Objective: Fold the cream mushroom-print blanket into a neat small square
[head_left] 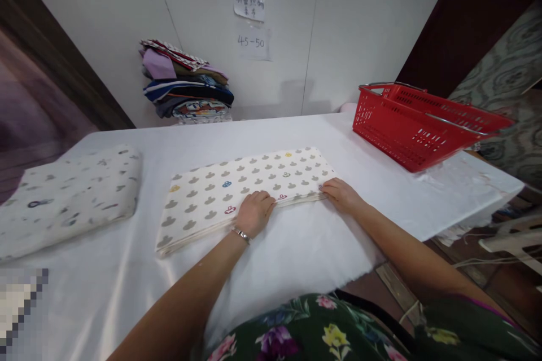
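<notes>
A white folded cloth (249, 186) printed with grey mushroom-like shapes, a few of them coloured, lies as a long flat strip across the middle of the table. Along its near edge rests my left hand (255, 214), fingers curled over the top layer and a bracelet on the wrist. My right hand (342, 196) has its fingers closed around the near right corner. Several layers show at the near edge. The undersides of both hands are hidden.
Another folded white patterned cloth (76, 197) lies on the left of the white-covered table (292, 271). A stack of folded fabrics (186, 87) stands at the back by the wall. A red basket (415, 124) with metal handles sits at the right edge.
</notes>
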{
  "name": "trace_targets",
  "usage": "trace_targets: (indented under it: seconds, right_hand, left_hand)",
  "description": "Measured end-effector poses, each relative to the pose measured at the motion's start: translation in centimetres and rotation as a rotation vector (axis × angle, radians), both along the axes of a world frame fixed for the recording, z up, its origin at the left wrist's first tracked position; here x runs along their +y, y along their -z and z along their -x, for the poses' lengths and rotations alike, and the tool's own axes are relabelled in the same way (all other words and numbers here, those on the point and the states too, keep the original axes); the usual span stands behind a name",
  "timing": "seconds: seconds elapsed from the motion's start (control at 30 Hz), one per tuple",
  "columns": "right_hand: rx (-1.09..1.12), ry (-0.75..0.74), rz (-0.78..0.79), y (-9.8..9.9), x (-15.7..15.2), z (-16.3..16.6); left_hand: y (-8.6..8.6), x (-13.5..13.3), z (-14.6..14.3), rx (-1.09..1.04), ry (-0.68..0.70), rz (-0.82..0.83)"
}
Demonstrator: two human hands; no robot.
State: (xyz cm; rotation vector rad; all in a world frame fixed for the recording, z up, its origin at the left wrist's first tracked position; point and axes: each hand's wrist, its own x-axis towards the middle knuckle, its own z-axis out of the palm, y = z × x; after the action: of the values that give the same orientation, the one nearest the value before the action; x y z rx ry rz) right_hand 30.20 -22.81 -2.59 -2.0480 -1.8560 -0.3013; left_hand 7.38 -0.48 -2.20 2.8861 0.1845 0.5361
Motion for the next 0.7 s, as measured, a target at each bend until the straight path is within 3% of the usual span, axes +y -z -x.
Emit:
trace_targets:
  seconds: [0.5,0.7]
  right_hand:
    - [-0.049,-0.089,0.120,-1.1,-0.2,-0.1]
    - [-0.147,-0.065,0.118,-0.6,-0.1,-0.4]
  left_hand:
    - [-0.6,-0.9,0.6,0.094,-0.024,-0.210]
    - [-1.0,-1.2,0.7,0.111,-0.025,-0.190]
